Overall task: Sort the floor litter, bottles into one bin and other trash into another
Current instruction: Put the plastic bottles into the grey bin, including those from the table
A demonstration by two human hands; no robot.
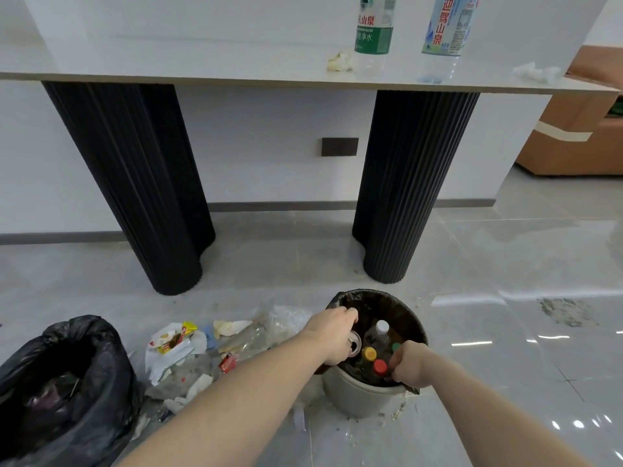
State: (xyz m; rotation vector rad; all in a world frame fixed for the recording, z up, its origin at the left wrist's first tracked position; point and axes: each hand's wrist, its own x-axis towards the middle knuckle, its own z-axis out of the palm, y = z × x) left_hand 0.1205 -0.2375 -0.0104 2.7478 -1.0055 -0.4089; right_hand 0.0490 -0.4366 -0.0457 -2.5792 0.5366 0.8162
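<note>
A grey round bin with a black liner stands on the floor and holds several bottles, with white, yellow, red and green caps showing. My left hand reaches over the bin's left rim, fingers curled round a clear bottle whose round end faces me. My right hand is at the near right rim, fingers curled on what looks like the liner's edge. A litter pile of wrappers, tissues and clear plastic lies left of the bin.
A black bag-lined bin with dark trash sits at the lower left. Behind is a white table on two black fluted legs, carrying two water bottles and crumpled tissues. Crumbs lie scattered on the glossy tiles to the right.
</note>
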